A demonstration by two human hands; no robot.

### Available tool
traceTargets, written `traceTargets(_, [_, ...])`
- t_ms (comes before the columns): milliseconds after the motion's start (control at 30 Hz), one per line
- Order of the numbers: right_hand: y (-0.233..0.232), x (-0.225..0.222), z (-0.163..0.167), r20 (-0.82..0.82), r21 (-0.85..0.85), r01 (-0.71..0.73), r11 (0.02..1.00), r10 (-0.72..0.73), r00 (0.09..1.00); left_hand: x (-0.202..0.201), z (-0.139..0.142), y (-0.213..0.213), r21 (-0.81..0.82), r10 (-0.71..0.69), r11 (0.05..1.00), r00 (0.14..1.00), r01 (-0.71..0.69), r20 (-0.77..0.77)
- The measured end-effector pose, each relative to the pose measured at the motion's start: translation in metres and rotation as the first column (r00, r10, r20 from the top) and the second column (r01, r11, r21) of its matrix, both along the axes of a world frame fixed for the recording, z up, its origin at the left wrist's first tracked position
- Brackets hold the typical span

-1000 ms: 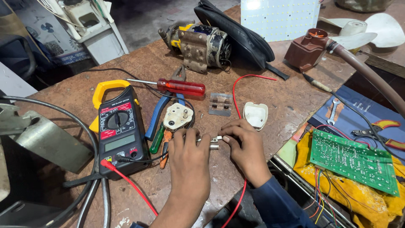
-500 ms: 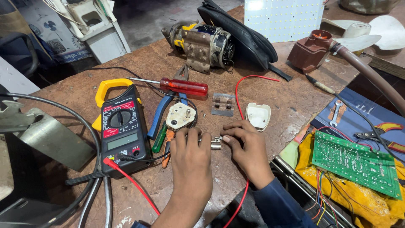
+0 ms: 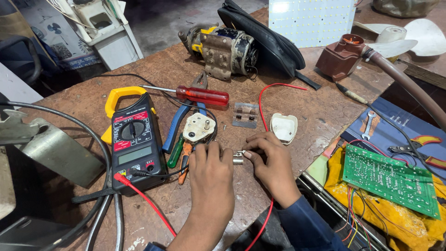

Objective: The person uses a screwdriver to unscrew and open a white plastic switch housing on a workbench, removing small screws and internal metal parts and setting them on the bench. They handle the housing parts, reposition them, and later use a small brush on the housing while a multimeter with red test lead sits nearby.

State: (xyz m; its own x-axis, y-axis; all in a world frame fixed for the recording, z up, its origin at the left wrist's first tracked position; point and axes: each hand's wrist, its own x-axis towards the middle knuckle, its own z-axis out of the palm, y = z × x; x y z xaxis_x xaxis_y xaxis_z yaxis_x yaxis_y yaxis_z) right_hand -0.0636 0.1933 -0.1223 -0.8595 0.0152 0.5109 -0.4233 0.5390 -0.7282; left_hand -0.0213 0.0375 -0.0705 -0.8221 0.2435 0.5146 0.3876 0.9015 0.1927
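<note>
Cluttered brown worktop (image 3: 153, 69) lies under both hands. Left hand (image 3: 211, 179) and right hand (image 3: 272, 162), palms down, pinch a small metal part (image 3: 238, 157) between closed fingers (image 3: 253, 152), just below the white plug (image 3: 199, 127), near the clamp meter (image 3: 134, 139).

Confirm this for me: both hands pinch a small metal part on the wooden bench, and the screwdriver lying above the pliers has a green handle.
Not quite. The head view shows the screwdriver with a clear red handle, not green. The rest holds: left hand and right hand pinch the small metal part on the bench, and the screwdriver lies above the pliers.
</note>
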Motion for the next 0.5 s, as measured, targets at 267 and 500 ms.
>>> traceTargets(267, [0.0007, 0.0007, 0.0022, 0.007, -0.071, -0.039, 0.997, 0.040, 0.999, -0.0025, -0.0023, 0.0017, -0.009, -0.071, 0.997, 0.996, 0.070, -0.057])
traceTargets(500, [0.0014, 0.0023, 0.0033, 0.033, -0.202, -0.029, 0.979, 0.037, 0.999, -0.0041, -0.0032, 0.0032, -0.026, -0.167, 0.986, 0.984, 0.166, -0.059])
